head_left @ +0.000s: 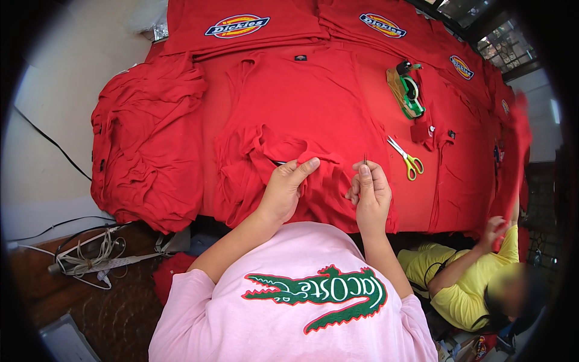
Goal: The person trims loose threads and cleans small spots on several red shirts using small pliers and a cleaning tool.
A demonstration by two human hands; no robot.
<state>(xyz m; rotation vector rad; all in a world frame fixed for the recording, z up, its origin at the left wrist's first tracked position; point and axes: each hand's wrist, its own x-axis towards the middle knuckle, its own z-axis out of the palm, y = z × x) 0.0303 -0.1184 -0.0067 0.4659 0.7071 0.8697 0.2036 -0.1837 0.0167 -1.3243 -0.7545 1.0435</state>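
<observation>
A red shirt [301,90] lies spread out in front of me, with its near part bunched up in folds. My left hand [282,190] pinches an edge of this red fabric between thumb and fingers. To the right of it, my right hand [371,190] is closed on a small, thin, dark pointed tool [365,158]. Only its tip shows above the thumb; the rest is hidden in my fingers. Scissors [411,166] with yellow-green handles lie just right of my right hand, blades pointing away from me.
A heap of red garments [148,139] sits at the left. A green tape dispenser [407,93] stands beyond the scissors. Red shirts with oval patches [265,30] line the back. At right, a co-worker in yellow [470,283] handles red cloth. Cables [90,256] lie lower left.
</observation>
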